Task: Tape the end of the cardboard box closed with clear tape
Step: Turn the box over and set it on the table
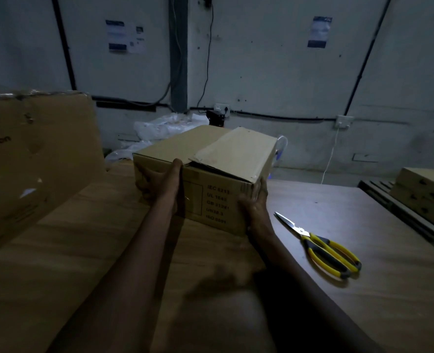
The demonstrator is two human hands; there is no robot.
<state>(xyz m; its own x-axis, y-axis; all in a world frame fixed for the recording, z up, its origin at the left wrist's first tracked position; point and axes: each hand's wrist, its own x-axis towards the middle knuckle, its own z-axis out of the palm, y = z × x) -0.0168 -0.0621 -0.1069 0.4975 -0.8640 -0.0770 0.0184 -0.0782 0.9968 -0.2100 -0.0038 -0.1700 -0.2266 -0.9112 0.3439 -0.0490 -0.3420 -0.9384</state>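
Observation:
A brown cardboard box (211,159) stands on the wooden table (338,289) in the middle of the head view, printed text on its near face. Its right top flap is slightly raised and overlaps the left one. My left hand (160,182) lies against the near face at the left, with fingers hooked over the top edge by the flap seam. My right hand (255,207) grips the near right corner of the box. No tape roll is in view.
Yellow-handled scissors (320,245) lie shut on the table right of the box. A large cardboard carton (32,159) leans at the left. Flat boxes (425,197) sit on a pallet at the right. Plastic bags (165,128) lie behind the box near the wall.

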